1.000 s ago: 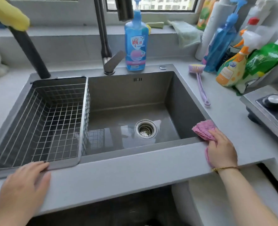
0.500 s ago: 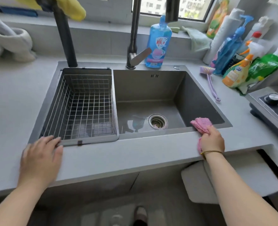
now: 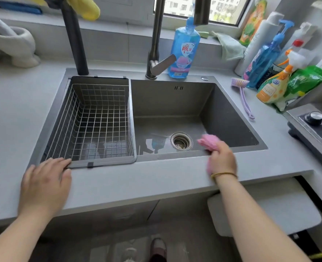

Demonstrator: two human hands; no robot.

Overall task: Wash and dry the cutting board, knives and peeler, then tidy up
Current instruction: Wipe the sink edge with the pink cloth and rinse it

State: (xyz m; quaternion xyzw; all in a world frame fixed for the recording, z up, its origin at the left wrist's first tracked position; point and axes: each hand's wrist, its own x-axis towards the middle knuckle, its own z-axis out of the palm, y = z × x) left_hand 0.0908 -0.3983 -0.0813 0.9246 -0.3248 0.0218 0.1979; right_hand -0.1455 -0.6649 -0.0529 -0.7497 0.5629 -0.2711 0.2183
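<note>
A wire-mesh metal basket [image 3: 107, 164] fills the left half of the grey steel sink [image 3: 230, 118]; the right half lies open to its drain [image 3: 181, 141]. Behind, a dark bent tap [image 3: 155, 44], a thick black pipe [image 3: 75, 40] and a blue soap bottle [image 3: 184, 52] block reach. Plastic spray bottles [image 3: 269, 59] and a lilac long-handled brush [image 3: 244, 99] crowd the right of the grey counter [image 3: 11, 110]; its left stretch seems free.

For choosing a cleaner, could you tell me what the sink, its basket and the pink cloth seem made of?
Sink: likely brushed, dark-coated steel, dull sheen with reflections. Basket: shiny metal wire grid, grey rim, perhaps plastic. Pink cloth: soft, fluffy fabric, bunched in the right hand.
</note>
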